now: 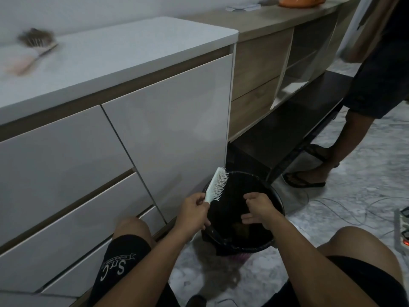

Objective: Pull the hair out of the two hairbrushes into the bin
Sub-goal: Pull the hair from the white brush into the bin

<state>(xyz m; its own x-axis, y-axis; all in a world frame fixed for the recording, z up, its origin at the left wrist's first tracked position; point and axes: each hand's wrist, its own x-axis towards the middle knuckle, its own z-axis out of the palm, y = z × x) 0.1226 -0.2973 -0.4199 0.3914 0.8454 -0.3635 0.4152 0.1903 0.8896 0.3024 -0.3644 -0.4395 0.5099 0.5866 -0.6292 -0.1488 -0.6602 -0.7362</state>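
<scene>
White hairbrush (217,185) is gripped by its handle in the left hand (193,210), bristles facing right, held over the left rim of the black bin (279,200) on the floor. Right hand (259,208) is loosely curled above the bin opening; contents can't be made out. Second hairbrush (37,44), hair-filled and blurred, lies on the white counter (124,49), well apart.

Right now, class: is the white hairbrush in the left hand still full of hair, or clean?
Clean: the white hairbrush shows bare bristles, held above the bin.
</scene>
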